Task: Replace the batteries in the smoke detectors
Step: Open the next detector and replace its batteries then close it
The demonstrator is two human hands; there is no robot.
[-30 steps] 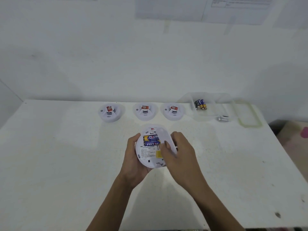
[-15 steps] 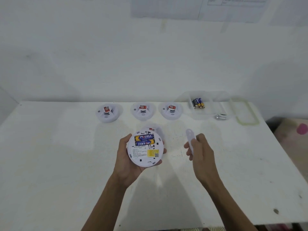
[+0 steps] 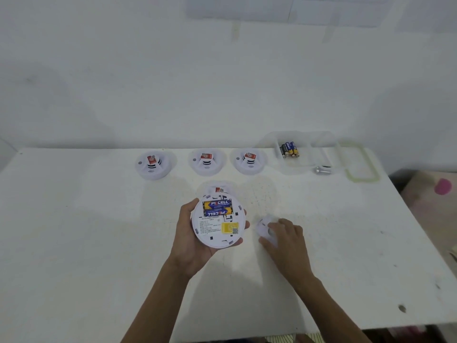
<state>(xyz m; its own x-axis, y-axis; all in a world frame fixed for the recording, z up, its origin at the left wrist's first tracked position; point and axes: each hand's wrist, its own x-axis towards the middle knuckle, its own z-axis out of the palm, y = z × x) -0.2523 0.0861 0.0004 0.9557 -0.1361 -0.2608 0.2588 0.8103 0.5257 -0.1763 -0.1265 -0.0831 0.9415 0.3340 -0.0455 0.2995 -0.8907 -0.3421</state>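
1. At the middle of the white table [image 3: 74, 243], the left hand [image 3: 190, 246] holds a round white smoke detector [image 3: 217, 233] clear of the surface, back side up. The palm is under it and the thumb and fingertips are curled round its rim.
2. The detector's battery bay lies uncovered, with two blue-and-yellow PKCELL batteries [image 3: 217, 207] seated side by side in it. A yellow label [image 3: 230, 228] sits below them.
3. Just to the right of the detector, the right hand [image 3: 286, 241] is down on the table. Its fingers are bent over a small white battery cover [image 3: 263, 227], holding it against the tabletop.
4. Directly behind the held detector, another white round part with a red sticker [image 3: 217, 189] rests on the table, partly hidden.
5. Along the far edge stand three more smoke detectors in a row: left [image 3: 153, 165], middle [image 3: 206, 162] and right [image 3: 248, 160]. Each is face up with a red tag on top.
6. To the right of that row is a clear plastic container [image 3: 296, 164] with a few spare batteries [image 3: 289, 149] inside.
7. A small silvery cylinder [image 3: 321, 170] lies just beside the container; what it is I cannot tell.
8. A clear lid with a green rim [image 3: 362, 179] lies flat near the table's right edge.
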